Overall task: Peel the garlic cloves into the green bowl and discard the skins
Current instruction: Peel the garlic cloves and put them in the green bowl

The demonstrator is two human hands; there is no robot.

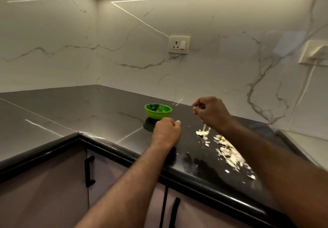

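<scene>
Head view, kitchen corner, dark counter [92, 114].

- Green bowl [158, 111]: upright near the counter's back edge. Pale glints show inside; whether they are peeled cloves or reflections cannot be told.
- Left hand [166, 130]: just in front of the bowl, fingers curled tight into the palm, thumb against them. Anything held is hidden, so a clove there cannot be confirmed.
- Right hand [211, 112]: raised above the counter to the right of the bowl, fingers bunched, tips pinching a thin pale skin scrap [193, 105].
- Garlic skins [230, 154]: loose litter running toward the front edge on the right, with a small clump [202, 132] below the right hand.
- Wall socket [179, 44]: on the marble backsplash behind the bowl.

Progress, as judged: peeling looks well advanced, given the litter. No unpeeled cloves are visible. The skins are not yet discarded.
</scene>
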